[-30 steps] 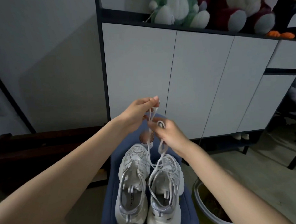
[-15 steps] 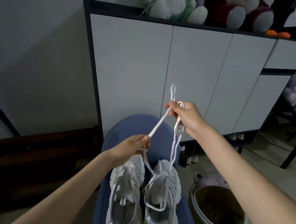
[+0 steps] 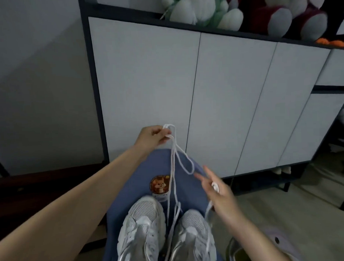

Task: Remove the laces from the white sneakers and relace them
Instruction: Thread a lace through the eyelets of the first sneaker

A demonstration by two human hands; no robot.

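The left hand [image 3: 154,135] is pinching the white lace [image 3: 173,163] near its top, fingers curled round a small bend of it, raised in front of the cabinet [image 3: 234,93]; from that pinch the lace is hanging down in two strands, one looping out toward the right hand and back, the other dropping to the shoes below. The right hand [image 3: 218,195] is lying lower and to the right, two fingers [image 3: 205,179] stretched out toward the loop and just short of it; a coil of lace is sitting wrapped round one of its curled fingers, and a strand is trailing from under the palm down to the right shoe [image 3: 192,239]. The left shoe [image 3: 141,231] is resting just beside it, below and between the two hands, both toes pointing away from the person; both are sitting on a blue seat [image 3: 141,182] with a squirrel badge [image 3: 159,184] under the hanging strands. Plush toys [image 3: 202,12] are sitting on the cabinet top, well above the left hand; a bin [image 3: 278,241] is showing under the right forearm.
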